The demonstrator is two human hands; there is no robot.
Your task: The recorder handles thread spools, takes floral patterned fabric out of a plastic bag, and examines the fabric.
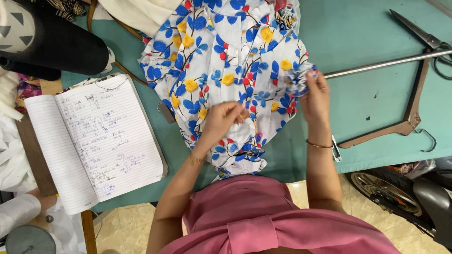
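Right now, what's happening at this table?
A person in a pink top works a white floral garment spread on a teal table. The left hand pinches the fabric near its middle; the right hand grips a bunched edge at the garment's side. An open notebook lies to the left, and a wooden hanger and scissors lie to the right, untouched.
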